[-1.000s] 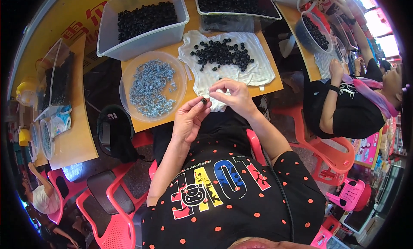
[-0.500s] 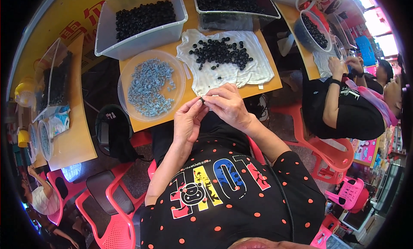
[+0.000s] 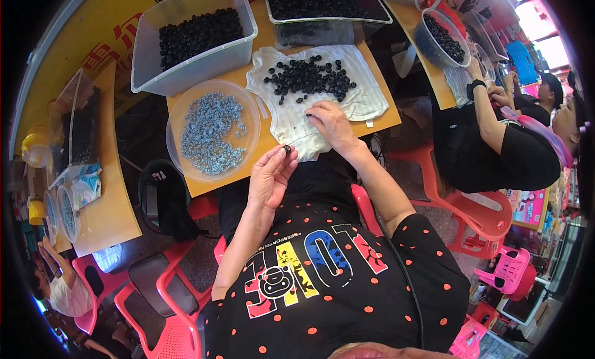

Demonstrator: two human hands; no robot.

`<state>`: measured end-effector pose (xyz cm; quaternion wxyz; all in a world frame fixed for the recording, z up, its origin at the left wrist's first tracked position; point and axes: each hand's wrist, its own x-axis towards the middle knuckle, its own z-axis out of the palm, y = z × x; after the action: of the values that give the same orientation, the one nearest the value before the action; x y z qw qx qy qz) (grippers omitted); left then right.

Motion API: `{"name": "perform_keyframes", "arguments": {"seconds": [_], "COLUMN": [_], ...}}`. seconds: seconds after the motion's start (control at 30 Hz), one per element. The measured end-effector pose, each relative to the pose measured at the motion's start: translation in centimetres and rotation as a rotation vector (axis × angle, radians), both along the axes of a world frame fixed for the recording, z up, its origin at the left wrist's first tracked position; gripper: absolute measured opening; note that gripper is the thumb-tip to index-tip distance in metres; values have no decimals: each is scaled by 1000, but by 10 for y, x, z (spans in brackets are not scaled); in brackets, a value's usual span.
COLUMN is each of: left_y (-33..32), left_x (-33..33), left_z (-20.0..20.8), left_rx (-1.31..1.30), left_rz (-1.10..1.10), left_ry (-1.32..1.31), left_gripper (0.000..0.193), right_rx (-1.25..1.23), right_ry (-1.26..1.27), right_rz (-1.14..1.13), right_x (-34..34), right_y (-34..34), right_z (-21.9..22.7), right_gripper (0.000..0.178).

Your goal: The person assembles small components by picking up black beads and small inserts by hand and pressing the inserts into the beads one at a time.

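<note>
My left hand [image 3: 271, 176] pinches a small black round piece [image 3: 287, 149] between thumb and fingertips, just in front of the white cloth's near edge. Over the white cloth [image 3: 365, 101], my right hand [image 3: 331, 124] has its thumb and fingers together at a tiny dark piece [image 3: 308, 115]; its exact shape is too small to make out. Beyond that hand lies a loose heap of black round, wheel-like pieces [image 3: 310, 77] on the cloth. Left of the cloth, a clear round tub [image 3: 175, 114] holds many small blue-grey pieces [image 3: 214, 132].
Two clear bins, one at back left [image 3: 186, 80] and one at back centre [image 3: 322, 33], hold black pieces on the wooden table [image 3: 384, 114]. A co-worker [image 3: 502, 142] sits at the right beside a bowl of black pieces [image 3: 443, 39]. Red chairs [image 3: 170, 328] stand around.
My hands were together with the black piece between them; now my right hand has moved away, forward onto the cloth, to the tiny dark piece. My left hand keeps its piece.
</note>
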<state>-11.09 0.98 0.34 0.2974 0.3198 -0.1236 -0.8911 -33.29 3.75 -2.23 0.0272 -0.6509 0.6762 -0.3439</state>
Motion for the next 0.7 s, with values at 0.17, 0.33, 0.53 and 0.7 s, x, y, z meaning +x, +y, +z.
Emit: {"name": "perform_keyframes", "arguments": {"seconds": [0.17, 0.33, 0.53, 0.7], "left_y": [-3, -8, -12, -13], "left_x": [3, 0, -4, -4], "left_z": [-4, 1, 11, 16], "left_rx": [-11, -50, -119, -186], "left_rz": [6, 7, -13, 6], "left_ry": [-14, 5, 16, 28], "left_gripper": [20, 20, 18, 18], "right_rx": [48, 124, 254, 176], "right_ry": [-204, -754, -1084, -959], "right_rz": [-10, 47, 54, 43], "right_x": [4, 25, 45, 55], "right_y": [2, 17, 31, 32], "right_z": [9, 44, 75, 78], "right_gripper": [12, 16, 17, 15]}}
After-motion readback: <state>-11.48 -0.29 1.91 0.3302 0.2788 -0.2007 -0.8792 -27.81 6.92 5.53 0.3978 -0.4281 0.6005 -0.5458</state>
